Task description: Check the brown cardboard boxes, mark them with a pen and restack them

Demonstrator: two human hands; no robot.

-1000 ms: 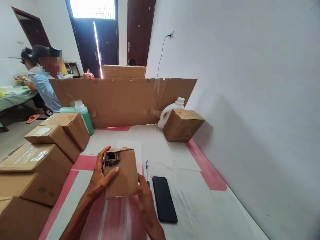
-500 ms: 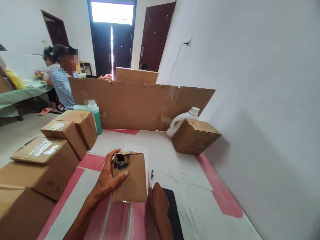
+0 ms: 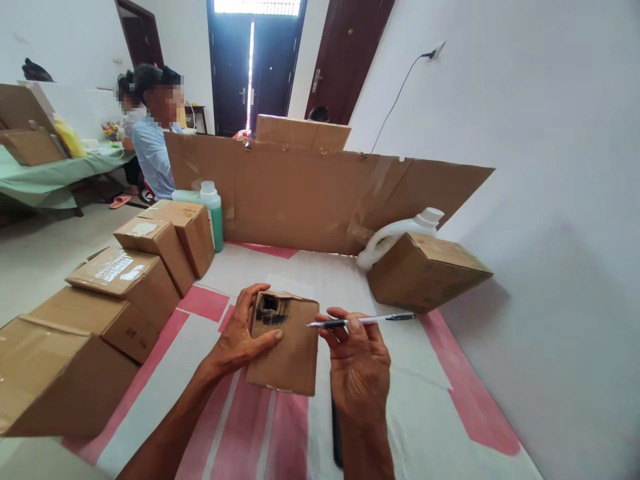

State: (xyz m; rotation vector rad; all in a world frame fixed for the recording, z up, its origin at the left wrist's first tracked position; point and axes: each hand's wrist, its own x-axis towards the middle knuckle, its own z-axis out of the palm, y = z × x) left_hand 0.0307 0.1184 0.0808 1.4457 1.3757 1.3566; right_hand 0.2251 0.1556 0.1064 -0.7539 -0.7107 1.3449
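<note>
A small cardboard box sits in front of me, with a ragged dark hole and black scribbled marks near its upper left corner. My left hand grips the box from the left, thumb across the front face. Between the fingers of my right hand is a pen with a clear barrel and dark grip, held nearly level. Its tip points left and lies over the right part of the box face; whether it touches I cannot tell. Partly behind my right wrist lies a flat black object.
Several cardboard boxes line the left side, beside a green bottle. A tall cardboard panel spans the back. At right, another box leans near a white jug. Beyond the panel, a person in light blue sits.
My right hand has risen from the table beside the box, turning the pen from upright to nearly level. My left hand keeps its hold. The whole view has shifted slightly.
</note>
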